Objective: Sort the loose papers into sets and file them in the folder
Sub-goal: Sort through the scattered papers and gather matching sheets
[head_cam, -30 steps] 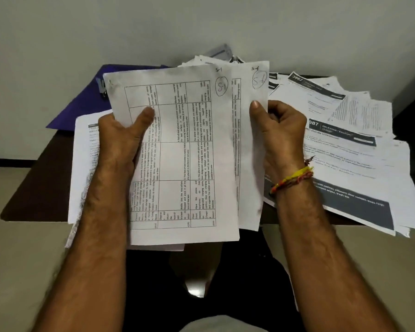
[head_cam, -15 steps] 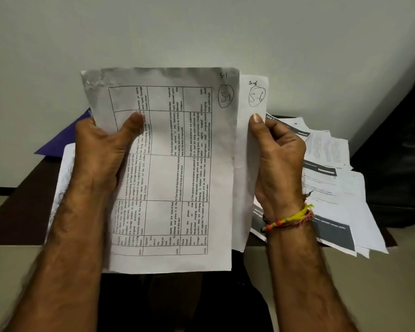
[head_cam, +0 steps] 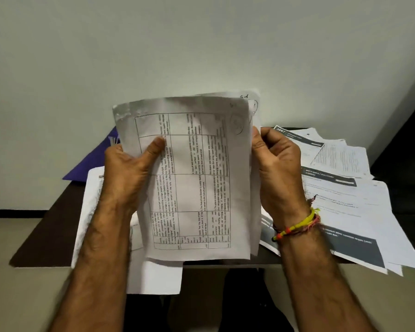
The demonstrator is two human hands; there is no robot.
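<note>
We're looking at a plain desk-work corner, an office or a study nook at home, hard to call which. A small dark table (head_cam: 46, 236) sits pushed against a bare pale wall (head_cam: 201, 44), and it's buried in printed papers (head_cam: 345, 192), forms with dark header bands and dense text. A purple folder (head_cam: 94, 164) lies at the back left. Beige floor (head_cam: 22, 295) below, dark skirting along the wall.

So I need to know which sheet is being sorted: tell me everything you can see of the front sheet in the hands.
The front sheet is white paper printed with a ruled table, turned sideways, with a circled handwritten mark, too blurred to read, at its top right. Its top left corner is crinkled. It is held upright, the left hand gripping its left edge, the right hand at its right.
</note>
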